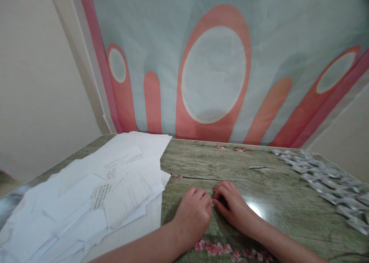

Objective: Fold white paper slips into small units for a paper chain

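Note:
My left hand and my right hand rest close together on the green patterned table, fingers curled inward. A tiny white sliver, too small to name, shows between the fingertips of both hands. To the left, a loose pile of white paper sheets, some with printed text, lies beside my left hand. Several small folded grey-white paper pieces are spread along the table's right side, well away from my right hand.
A hanging cloth with red arches and pale ovals fills the wall behind the table. A plain cream wall stands at the left. Pink flower prints mark the table's near edge.

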